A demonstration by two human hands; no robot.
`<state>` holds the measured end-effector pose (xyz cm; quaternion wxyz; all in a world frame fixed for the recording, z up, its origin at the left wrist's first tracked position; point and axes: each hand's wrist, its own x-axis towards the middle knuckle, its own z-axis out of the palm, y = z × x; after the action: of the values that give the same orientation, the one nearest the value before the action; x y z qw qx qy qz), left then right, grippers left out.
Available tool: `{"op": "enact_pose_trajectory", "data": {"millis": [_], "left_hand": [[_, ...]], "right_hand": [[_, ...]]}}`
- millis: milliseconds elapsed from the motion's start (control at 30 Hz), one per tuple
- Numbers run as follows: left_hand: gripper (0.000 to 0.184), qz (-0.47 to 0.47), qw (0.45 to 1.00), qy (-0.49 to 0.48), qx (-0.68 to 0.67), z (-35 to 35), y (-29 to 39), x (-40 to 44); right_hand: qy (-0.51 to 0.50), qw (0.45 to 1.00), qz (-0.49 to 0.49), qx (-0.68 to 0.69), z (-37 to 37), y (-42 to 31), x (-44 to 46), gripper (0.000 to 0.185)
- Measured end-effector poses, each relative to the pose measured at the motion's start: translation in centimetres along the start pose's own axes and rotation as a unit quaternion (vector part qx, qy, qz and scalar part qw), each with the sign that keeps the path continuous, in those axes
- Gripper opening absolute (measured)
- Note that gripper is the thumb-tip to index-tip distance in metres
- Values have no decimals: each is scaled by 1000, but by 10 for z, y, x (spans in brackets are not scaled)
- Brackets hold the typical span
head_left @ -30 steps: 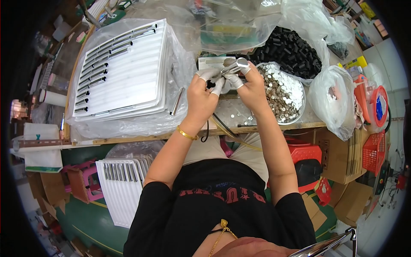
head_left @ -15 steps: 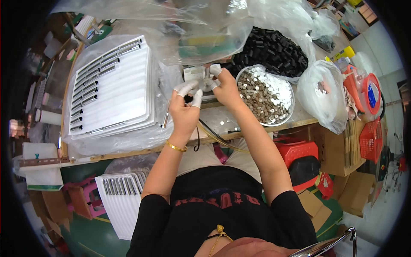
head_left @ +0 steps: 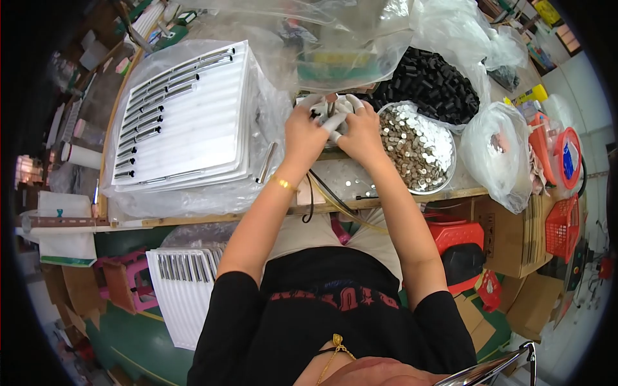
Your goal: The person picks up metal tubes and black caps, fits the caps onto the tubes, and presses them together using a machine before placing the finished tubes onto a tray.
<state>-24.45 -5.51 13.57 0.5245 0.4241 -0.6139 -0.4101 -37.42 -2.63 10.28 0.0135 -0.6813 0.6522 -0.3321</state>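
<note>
Both hands wear white finger covers and meet at a small bench fixture with a copper-coloured tip (head_left: 331,98). My left hand (head_left: 307,136) is closed around a small black part (head_left: 315,113), its thumb reaching across toward the other hand. My right hand (head_left: 362,134) curls in from the right with its fingers bent at the fixture; whatever they grip is hidden. A shiny metal tube (head_left: 266,162) lies on the bench left of my left wrist. Close to my right hand stands a round tub (head_left: 455,154) full of small silvery discs.
White foam sheets (head_left: 193,128) bearing several chrome tubes with black ends lie at left. Behind the tub is a heap of black plastic pieces (head_left: 438,83). Clear plastic bags (head_left: 496,151) sit right and behind. Cables (head_left: 331,193) hang over the bench edge. A red stool (head_left: 456,241) stands below.
Both hands have come closer together at the fixture. My left hand has moved up to it with the black part. The whole view has shifted slightly.
</note>
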Motion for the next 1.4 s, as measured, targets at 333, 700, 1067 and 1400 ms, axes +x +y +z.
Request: {"op": "enact_pose_trajectory", "data": {"millis": [333, 700, 1067, 1400], "left_hand": [[25, 198, 977, 53, -54, -35, 15, -21], [49, -117, 883, -158, -426, -106, -1, -29], [50, -133, 896, -205, -371, -112, 3, -28], [45, -9, 819, -113, 563, -93, 3, -29]], "right_hand": [[-38, 994, -39, -89, 10, -6, 6, 41], [-34, 996, -55, -66, -1, -18, -7, 48], [-35, 997, 56, 51, -47, 5, -27, 42], [80, 986, 128, -76, -68, 97, 17, 18]]}}
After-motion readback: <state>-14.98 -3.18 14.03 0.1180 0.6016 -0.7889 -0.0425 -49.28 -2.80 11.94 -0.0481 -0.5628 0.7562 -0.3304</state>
